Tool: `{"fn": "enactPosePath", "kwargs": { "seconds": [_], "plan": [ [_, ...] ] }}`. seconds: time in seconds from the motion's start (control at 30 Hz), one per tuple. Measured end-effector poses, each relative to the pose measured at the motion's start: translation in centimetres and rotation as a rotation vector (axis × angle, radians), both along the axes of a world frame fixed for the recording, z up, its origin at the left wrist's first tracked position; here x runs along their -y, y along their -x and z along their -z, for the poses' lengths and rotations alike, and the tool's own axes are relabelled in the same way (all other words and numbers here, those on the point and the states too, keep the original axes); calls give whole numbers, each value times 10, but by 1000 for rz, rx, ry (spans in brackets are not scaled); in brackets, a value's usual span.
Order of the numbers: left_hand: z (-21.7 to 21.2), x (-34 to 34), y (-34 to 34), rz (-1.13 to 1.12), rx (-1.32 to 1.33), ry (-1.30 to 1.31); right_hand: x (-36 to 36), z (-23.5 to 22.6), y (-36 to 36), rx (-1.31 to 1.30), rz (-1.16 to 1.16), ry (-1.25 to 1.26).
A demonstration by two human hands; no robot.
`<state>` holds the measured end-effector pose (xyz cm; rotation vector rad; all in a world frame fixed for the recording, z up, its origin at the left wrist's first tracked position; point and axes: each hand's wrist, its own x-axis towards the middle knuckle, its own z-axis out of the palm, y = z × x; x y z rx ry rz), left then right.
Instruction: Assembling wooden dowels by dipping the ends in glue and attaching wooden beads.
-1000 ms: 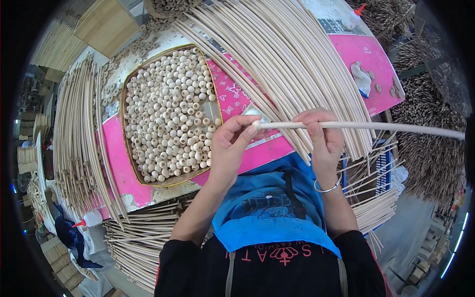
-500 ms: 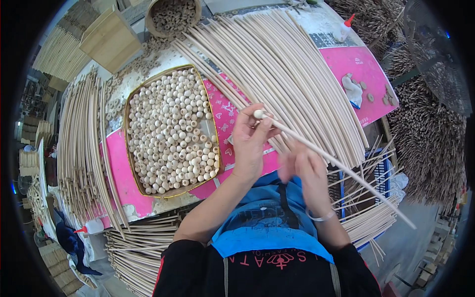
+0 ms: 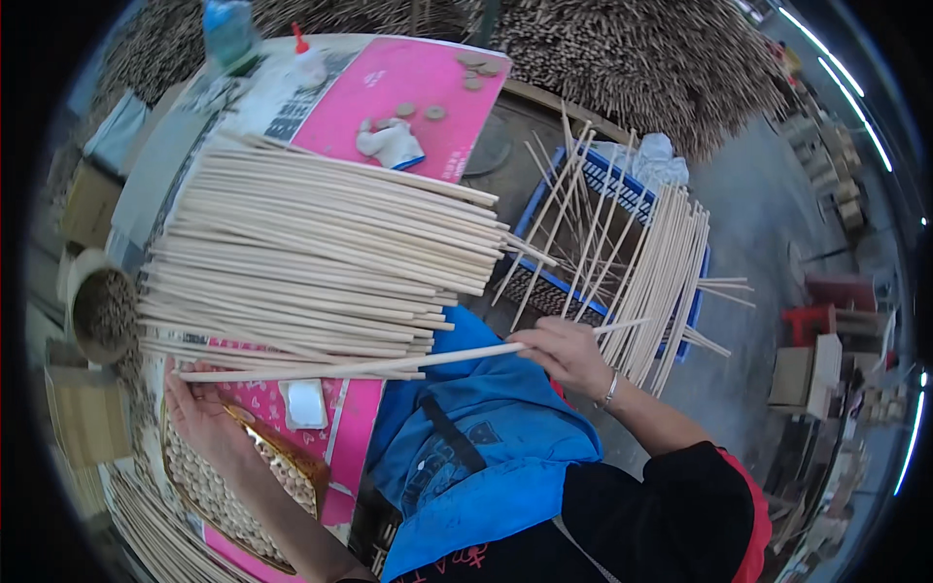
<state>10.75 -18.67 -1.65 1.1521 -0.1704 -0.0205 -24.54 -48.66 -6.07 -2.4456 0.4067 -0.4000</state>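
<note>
A long, thin wooden dowel [image 3: 428, 363] runs nearly level across the view, in front of my blue apron. Toward its right end, my right hand [image 3: 564, 355] is closed around it, and the tip sticks out past the fingers. At the left end of the dowel is my left hand [image 3: 202, 408], its fingers and thumb about the end; whether a bead sits there is hard to make out. Just beyond the dowel lies a wide layer of loose dowels [image 3: 321, 253] on the table. Below my left wrist, a tray [image 3: 316, 476] of round wooden beads is partly hidden by the forearm.
A blue plastic crate [image 3: 544, 282] with dowels across it stands right of the table. On the pink sheet [image 3: 389, 78] lie a white glove [image 3: 391, 144] and several wooden discs. A red-tipped bottle [image 3: 309, 66] stands behind; a basket [image 3: 105, 306] of small pieces is at left.
My view has turned to the right. My hands have moved far apart along the dowel, the right one now near its far end. The dowel has swung from slanting to nearly level.
</note>
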Motion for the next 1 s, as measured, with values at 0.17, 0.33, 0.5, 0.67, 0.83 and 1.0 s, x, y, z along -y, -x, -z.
{"fn": "enactPosePath", "kwargs": {
  "seconds": [0.17,0.33,0.5,0.67,0.83,1.0],
  "plan": [
    [-24,45,-20,166,141,-94,6,30,32,-170,-321,-878],
    [-58,96,-19,378,238,9,9,20,52,-328,-321,-1508],
    [-48,160,26,619,175,-83,32,33,55,372,234,-1503],
    [-11,120,64,682,-61,-288,111,174,93,481,1053,-763],
    [-5,93,68,630,-254,-382,199,245,184,-1,1302,-440],
    [13,14,74,425,-299,-319,201,123,36,510,782,-187]
  ]
}}
